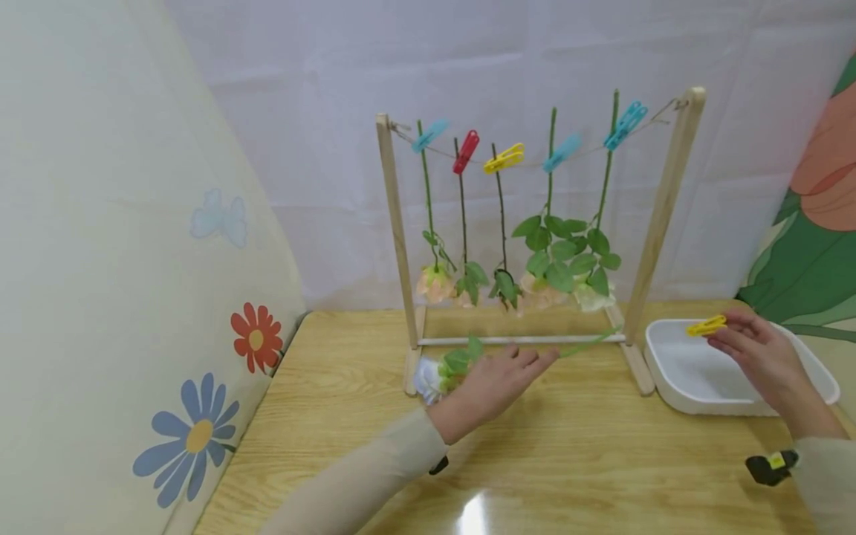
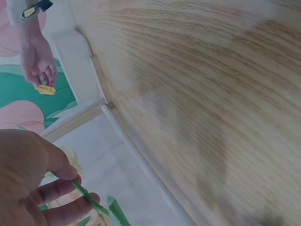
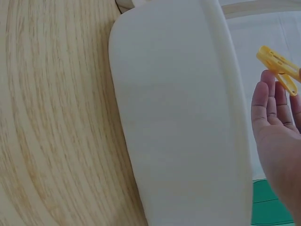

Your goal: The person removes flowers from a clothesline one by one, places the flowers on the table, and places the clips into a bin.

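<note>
My left hand (image 1: 491, 383) pinches the green stem (image 2: 87, 194) of an artificial flower between thumb and fingers. The flower's pale bluish-white head (image 1: 429, 379) and green leaves show left of the hand, low in front of the rack, while its stem points right. Above the white tray (image 1: 658, 364), my right hand (image 1: 762, 357) holds a yellow clothespin (image 1: 706, 325) by its fingertips. Behind both hands stands a wooden rack (image 1: 391, 200) with a string. Several flowers hang head down from it, held by blue, red and yellow clothespins (image 1: 504, 158).
The rack's white lower bar (image 1: 521, 340) runs just behind my left hand, and its wooden foot (image 1: 638, 371) lies close to the tray. A decorated panel (image 1: 221, 297) borders the wooden table (image 1: 535, 468) on the left. A white cloth (image 1: 321, 148) hangs behind.
</note>
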A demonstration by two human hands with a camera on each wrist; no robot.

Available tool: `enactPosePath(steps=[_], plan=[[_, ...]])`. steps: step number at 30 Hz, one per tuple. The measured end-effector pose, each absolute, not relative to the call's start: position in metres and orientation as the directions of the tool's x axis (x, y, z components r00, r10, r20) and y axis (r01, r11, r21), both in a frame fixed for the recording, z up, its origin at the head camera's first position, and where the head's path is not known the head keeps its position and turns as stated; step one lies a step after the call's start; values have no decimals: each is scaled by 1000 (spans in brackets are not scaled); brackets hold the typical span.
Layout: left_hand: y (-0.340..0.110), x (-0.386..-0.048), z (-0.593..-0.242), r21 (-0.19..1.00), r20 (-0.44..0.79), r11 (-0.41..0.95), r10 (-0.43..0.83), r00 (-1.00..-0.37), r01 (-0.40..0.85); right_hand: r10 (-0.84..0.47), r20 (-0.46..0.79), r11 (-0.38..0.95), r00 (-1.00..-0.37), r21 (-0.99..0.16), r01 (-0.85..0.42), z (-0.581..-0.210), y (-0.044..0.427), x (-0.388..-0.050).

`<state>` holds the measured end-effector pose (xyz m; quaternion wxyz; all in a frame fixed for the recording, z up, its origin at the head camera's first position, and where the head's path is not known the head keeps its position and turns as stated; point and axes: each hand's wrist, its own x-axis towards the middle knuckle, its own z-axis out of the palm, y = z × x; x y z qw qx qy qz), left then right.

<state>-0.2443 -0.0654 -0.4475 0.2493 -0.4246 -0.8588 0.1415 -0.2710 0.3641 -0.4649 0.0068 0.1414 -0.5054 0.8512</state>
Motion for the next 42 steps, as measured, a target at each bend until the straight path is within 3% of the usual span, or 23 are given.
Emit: enactPosePath(steps=[23, 42], plan=[[-54, -251, -463, -446, 192, 625, 766, -614, 641, -150, 145, -239, -978, -965, -107, -480, 367, -290], [-45, -253, -464, -431, 100, 632, 742, -662, 644, -190, 152, -228, -970, -968, -108, -482, 368, -295]])
